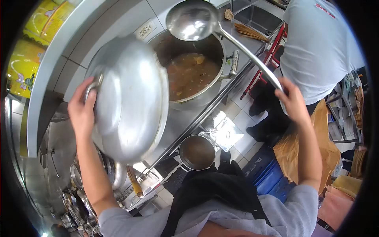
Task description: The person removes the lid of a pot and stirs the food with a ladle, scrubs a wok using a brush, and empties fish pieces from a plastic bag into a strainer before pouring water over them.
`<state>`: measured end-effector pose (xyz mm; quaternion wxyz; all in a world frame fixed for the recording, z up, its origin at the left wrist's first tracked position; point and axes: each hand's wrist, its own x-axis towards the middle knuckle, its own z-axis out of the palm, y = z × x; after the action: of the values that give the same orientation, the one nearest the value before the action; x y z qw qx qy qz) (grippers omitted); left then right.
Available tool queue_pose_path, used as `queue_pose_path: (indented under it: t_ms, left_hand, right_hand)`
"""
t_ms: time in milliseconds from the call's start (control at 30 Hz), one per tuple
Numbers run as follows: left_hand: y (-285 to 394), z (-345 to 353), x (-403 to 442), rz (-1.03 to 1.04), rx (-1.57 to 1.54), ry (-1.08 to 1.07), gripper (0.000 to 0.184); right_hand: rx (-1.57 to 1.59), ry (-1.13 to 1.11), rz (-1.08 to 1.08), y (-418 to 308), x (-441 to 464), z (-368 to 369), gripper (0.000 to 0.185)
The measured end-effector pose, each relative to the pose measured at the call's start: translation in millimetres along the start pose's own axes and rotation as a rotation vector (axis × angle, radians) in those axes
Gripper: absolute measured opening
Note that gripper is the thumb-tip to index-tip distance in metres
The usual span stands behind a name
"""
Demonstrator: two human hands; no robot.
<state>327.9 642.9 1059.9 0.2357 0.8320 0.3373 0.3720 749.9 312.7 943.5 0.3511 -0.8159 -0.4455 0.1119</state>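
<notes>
My left hand (83, 106) is closed round the handle of a large round metal lid (130, 102), which hangs tilted beside a big pot. The fingers of my right hand (292, 98) wrap round the long handle of a metal ladle (193, 21). The ladle's bowl is raised over the far rim of the pot (233, 65). Brown stew (191, 75) with chunks shows inside the pot, and the lid hides part of its left side. Below, near my apron, sits a smaller two-handled pot (196, 153) with brown liquid.
A person in a light shirt (316, 47) stands at the right, close to my right hand. A sink (258, 19) and a bundle of thin sticks (250, 32) are at the back. A shelf edge (51, 67) curves along the left. Brown paper (327, 150) and a blue container (274, 179) are lower right.
</notes>
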Motion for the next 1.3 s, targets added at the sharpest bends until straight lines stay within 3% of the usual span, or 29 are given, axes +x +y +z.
queue_pose_path:
  t_ms: [100, 167, 300, 433, 600, 900, 1000, 1067, 1100, 1133, 1233, 1300]
  left_hand:
    - [10, 32, 51, 0.070, 0.019, -0.068, 0.031]
    - [7, 58, 82, 0.093, -0.028, -0.123, 0.030]
    - [-3, 119, 123, 0.104, -0.020, -0.255, 0.031]
    - [-16, 183, 141, 0.110, 0.104, -0.280, 0.032]
    - [-41, 243, 157, 0.122, 0.163, -0.299, 0.031]
    - [-41, 264, 156, 0.001, 0.198, -0.245, 0.030]
    - [-48, 268, 157, 0.142, 0.176, -0.258, 0.037]
    - [-36, 256, 146, 0.095, 0.135, -0.284, 0.060]
    - [-18, 239, 130, 0.132, 0.280, -0.187, 0.065]
    - [-21, 231, 116, 0.208, 0.307, -0.065, 0.068]
    - [-30, 175, 46, 0.342, 0.232, 0.076, 0.060]
    - [-29, 115, -37, 0.319, 0.146, 0.097, 0.055]
  right_hand:
    - [0.391, -0.112, 0.314, -8, -77, -9, 0.023]
    - [0.531, -0.092, 0.368, 6, -130, -4, 0.022]
    - [0.660, 0.001, 0.686, 26, -230, 8, 0.022]
    - [0.703, -0.012, 0.809, 53, -301, 20, 0.027]
    - [0.567, -0.115, 0.813, 80, -339, 27, 0.028]
    - [0.393, -0.328, 0.786, 119, -364, 50, 0.028]
    - [0.349, -0.392, 0.740, 131, -355, 54, 0.026]
    - [0.386, -0.410, 0.732, 130, -336, 53, 0.028]
    - [0.439, -0.399, 0.844, 123, -327, 51, 0.030]
    - [0.453, -0.400, 0.792, 134, -329, 53, 0.031]
    - [0.392, -0.464, 0.640, 120, -318, 54, 0.032]
    - [0.325, -0.467, 0.549, 102, -315, 61, 0.032]
